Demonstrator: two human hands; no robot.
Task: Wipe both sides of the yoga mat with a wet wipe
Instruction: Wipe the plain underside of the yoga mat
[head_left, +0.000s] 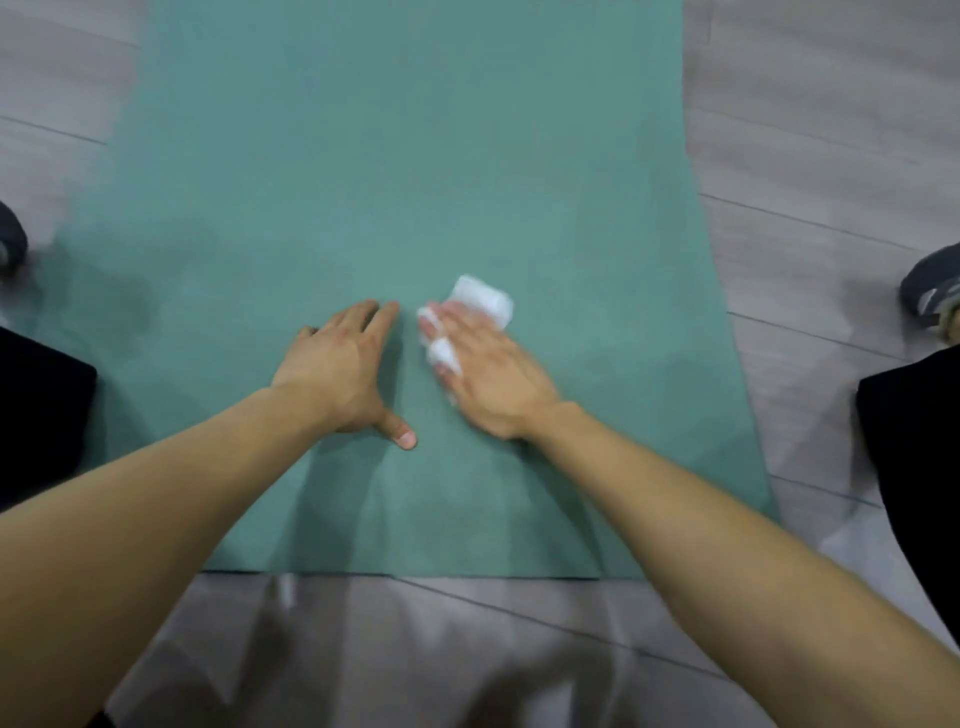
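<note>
Looked down from head height onto a teal yoga mat (405, 156) spread flat along a pale grey plank floor (831, 130), near edge just ahead of the viewer. Left hand (340, 371) laid palm down on the mat, fingers straight, thumb out to the side, grip apart and holding nothing. Right hand (491, 374) just beside it, palm down, straight fingers pressing a crumpled white wet wipe (483, 301) against the mat; wipe bunched out past the fingertips and between the fingers. Dark shoe (932, 291) on the floor far right, another (11, 241) far left, both blurred.
</note>
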